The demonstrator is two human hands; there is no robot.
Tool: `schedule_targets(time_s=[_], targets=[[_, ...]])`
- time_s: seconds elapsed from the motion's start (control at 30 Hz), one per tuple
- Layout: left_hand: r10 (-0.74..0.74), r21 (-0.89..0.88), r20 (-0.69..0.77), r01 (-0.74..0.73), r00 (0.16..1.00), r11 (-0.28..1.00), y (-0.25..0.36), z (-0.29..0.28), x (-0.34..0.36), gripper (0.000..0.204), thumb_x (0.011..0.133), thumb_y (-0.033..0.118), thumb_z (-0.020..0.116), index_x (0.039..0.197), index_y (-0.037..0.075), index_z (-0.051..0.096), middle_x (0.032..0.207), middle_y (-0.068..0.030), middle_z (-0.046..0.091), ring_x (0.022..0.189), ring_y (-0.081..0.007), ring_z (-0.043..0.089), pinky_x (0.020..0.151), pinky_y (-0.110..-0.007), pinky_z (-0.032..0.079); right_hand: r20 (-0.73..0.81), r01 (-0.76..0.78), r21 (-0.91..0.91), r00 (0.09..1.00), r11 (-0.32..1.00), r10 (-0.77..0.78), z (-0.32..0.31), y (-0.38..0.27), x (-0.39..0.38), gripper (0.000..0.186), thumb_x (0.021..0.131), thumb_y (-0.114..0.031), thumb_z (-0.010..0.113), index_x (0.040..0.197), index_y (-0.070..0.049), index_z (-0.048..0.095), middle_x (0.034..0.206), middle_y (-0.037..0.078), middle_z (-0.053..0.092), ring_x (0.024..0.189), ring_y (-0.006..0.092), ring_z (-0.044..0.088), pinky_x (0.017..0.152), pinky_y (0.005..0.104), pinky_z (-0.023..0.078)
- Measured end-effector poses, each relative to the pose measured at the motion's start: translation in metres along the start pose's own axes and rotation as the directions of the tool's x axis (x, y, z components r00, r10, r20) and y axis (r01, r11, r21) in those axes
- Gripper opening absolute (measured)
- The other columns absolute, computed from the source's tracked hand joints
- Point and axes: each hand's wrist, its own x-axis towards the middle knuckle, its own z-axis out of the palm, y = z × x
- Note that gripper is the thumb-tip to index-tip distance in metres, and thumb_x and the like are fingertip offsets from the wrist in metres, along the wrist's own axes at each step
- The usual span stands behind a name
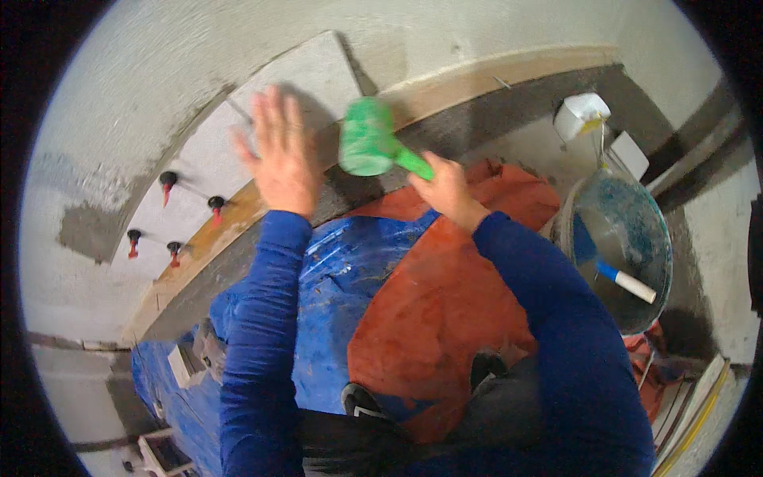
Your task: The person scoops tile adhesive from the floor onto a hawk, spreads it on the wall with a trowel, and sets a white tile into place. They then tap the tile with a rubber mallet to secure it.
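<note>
My right hand (449, 189) is wrapped round the handle of a green mallet (367, 137), its head raised in front of the wall. Fingers spread, my left hand (284, 159) is held flat over a pale tile (314, 67) on the wall; whether the palm touches the tile I cannot tell. Left of that hand, several red and black tile-levelling clips (214, 205) stick out along the joint between tiles. Below the tiles runs a wooden batten (445, 97).
A round bucket (666, 262) at the right holds a blue-and-white-handled tool (628, 282). Behind it stands a white container (582, 115). Blue sheeting (330, 318) and a red-brown sheet (445, 310) cover the floor round my feet. Boards (690, 413) lean at the lower right.
</note>
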Motion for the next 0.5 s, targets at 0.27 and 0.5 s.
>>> schedule_targets(time_s=[0.27, 0.5], targets=[[-0.027, -0.053, 0.183, 0.038, 0.983, 0.998, -0.009, -0.009, -0.072, 0.063, 0.088, 0.014, 0.059, 0.150, 0.004, 0.049, 0.167, -0.0113, 0.034, 0.157, -0.0295, 0.026, 0.123, -0.062, 0.016, 0.052, 0.176, -0.021, 0.983, 0.984, -0.174, -0.016, -0.068, 0.054, 0.029, 0.081, -0.031, 0.081, 0.091, -0.010, 0.063, 0.084, 0.018, 0.068, 0.081, 0.0431, 0.068, 0.068, 0.0523, 0.053], [-0.117, 0.147, 0.373, 0.066, 0.920, 0.987, -0.003, -0.014, -0.058, 0.073, 0.088, 0.017, 0.054, 0.158, 0.003, 0.038, 0.173, -0.0101, 0.021, 0.161, -0.0272, 0.011, 0.123, -0.069, 0.001, 0.166, 0.053, -0.226, 0.986, 0.973, -0.015, -0.030, -0.056, 0.024, 0.030, 0.083, -0.039, 0.077, 0.091, -0.014, 0.064, 0.082, 0.016, 0.070, 0.079, 0.0428, 0.069, 0.069, 0.0550, 0.053]])
